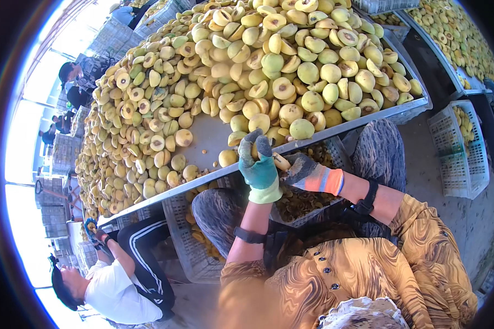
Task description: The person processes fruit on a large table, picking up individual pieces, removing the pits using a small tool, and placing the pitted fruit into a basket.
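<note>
**Close Work Best Kept Low and Steady**

The top of the frame is filled by a big heap of fruit [291, 66], much of it halved, piled on a metal-edged table [206, 137]. Below the table's edge, scraps [302, 205] are held in a crate [339, 152] at centre. Mid-frame, the gloved hands are brought close together. The left hand [259, 164] is bent at the fingers; whether anything is gripped cannot be told. A small tan piece [281, 162] lies between the hands and seems clamped in the right hand [308, 174]; its kind cannot be made out. Ideally, the piece should be held firmly without squeezing, fingertips kept clear, and the work done above the crate so that drips are caught.
</note>
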Available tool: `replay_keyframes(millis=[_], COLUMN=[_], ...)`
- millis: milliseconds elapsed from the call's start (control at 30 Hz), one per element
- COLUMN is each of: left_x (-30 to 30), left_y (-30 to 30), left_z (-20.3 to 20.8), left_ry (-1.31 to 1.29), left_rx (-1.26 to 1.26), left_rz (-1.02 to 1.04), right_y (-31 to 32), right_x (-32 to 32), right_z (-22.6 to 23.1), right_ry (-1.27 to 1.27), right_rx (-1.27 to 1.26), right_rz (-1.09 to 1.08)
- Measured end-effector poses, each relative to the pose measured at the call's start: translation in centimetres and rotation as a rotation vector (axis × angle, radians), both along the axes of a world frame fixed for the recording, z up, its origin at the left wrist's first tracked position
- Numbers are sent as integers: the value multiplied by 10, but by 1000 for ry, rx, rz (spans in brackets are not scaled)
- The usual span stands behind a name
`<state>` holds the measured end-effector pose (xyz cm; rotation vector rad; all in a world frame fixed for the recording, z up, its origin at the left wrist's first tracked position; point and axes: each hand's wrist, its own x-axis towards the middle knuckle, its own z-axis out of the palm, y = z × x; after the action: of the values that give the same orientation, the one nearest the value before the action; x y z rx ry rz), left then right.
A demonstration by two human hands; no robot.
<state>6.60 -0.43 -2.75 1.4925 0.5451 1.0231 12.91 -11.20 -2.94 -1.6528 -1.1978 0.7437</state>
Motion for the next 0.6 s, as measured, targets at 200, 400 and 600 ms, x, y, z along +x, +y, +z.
replay_keyframes(millis=[200,400,600], left_x=[-8,-22,-25], left_y=[14,39,32], left_z=[23,-15,19], left_ry=[94,89,-60], left_rx=[199,-687,-853], left_rz=[-270,-623,-584], right_y=[-21,-20,-30], right_x=[19,27,16], right_z=[23,-21,7], right_ry=[416,1846,1648], right_rx=[-172,-359,-306], right_rz=[215,695,652])
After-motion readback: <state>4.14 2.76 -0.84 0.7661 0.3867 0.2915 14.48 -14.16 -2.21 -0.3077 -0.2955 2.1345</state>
